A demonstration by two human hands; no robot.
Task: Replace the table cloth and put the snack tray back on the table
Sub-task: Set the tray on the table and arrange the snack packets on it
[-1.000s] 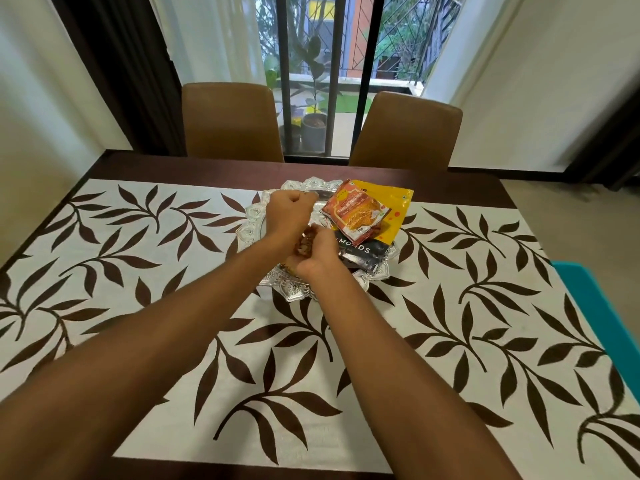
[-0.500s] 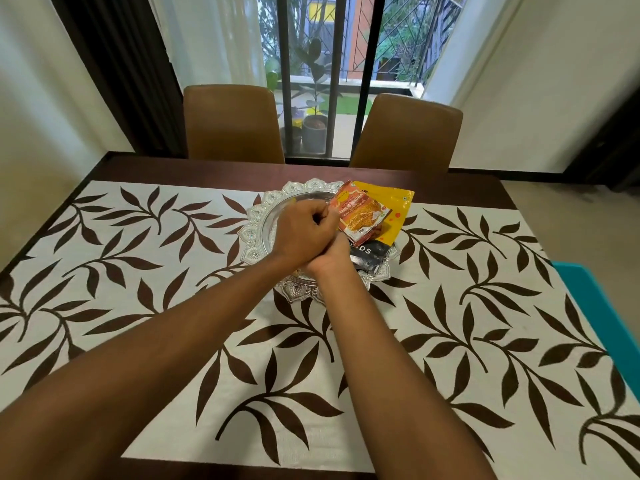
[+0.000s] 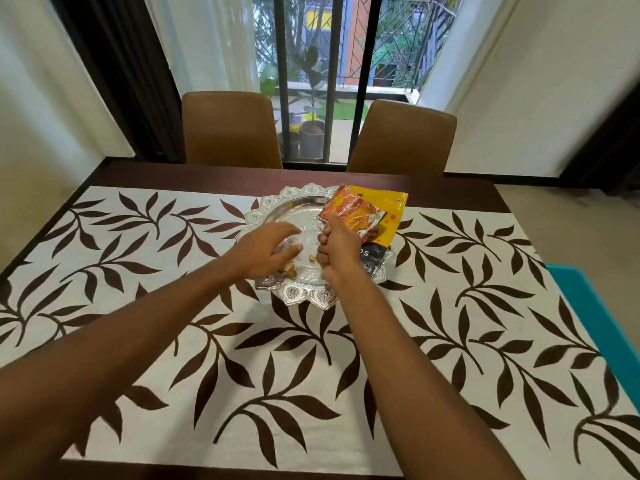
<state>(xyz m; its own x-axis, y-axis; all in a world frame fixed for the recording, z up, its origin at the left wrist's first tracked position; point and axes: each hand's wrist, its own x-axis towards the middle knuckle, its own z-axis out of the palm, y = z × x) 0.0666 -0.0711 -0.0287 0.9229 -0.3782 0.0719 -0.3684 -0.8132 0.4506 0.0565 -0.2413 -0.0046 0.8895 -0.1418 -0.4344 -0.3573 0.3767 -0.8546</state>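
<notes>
Silver snack tray (image 3: 304, 295) on leaf-print tablecloth (image 3: 391, 344); over it left hand (image 3: 264, 253) spreads wide, right hand (image 3: 338, 247) curls, grip unclear.

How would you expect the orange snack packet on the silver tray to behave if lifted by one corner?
The orange packet looks like a thin film pouch, so probably light and floppy, sagging from a corner. Its glossy surface may be slippery; lying atop the yellow packet, it could slide if pushed.

2 bare forearms (image 3: 145, 344) (hands (image 3: 263, 252) bare too).
</notes>
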